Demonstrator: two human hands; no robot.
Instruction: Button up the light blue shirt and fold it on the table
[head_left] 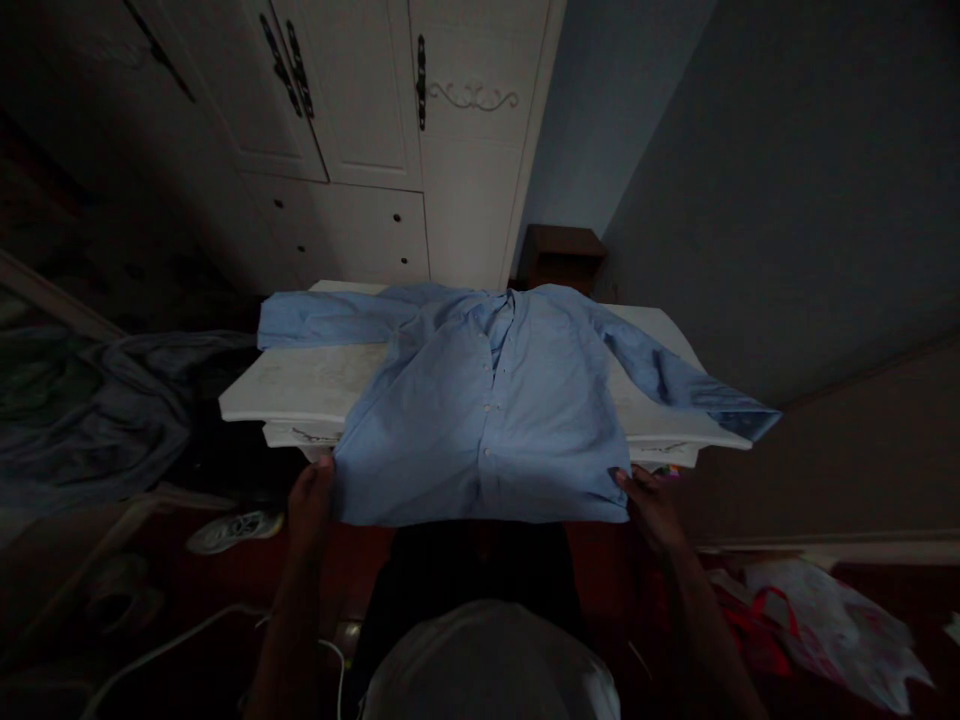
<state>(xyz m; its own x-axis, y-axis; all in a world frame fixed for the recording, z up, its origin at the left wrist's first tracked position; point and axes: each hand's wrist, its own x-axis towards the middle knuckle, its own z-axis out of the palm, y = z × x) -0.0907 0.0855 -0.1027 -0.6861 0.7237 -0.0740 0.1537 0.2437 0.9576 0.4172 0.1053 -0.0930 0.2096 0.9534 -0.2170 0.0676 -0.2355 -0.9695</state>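
A light blue button-up shirt lies front side up across a white table, its collar at the far edge. Its left-side sleeve stretches straight along the tabletop, while the other sleeve slants down over the right corner. The lower part of the shirt hangs past the near edge. My left hand is closed on the shirt's left side near the hem. At the opposite side, my right hand pinches the shirt's edge between thumb and fingers. Several small buttons run down the middle, and the neck is parted.
Behind the table stands a white wardrobe with dark handles. A small brown cabinet is in the corner. Piled clothes lie at left, above a shoe on the floor. Plastic bags lie at lower right; a white cable crosses the floor.
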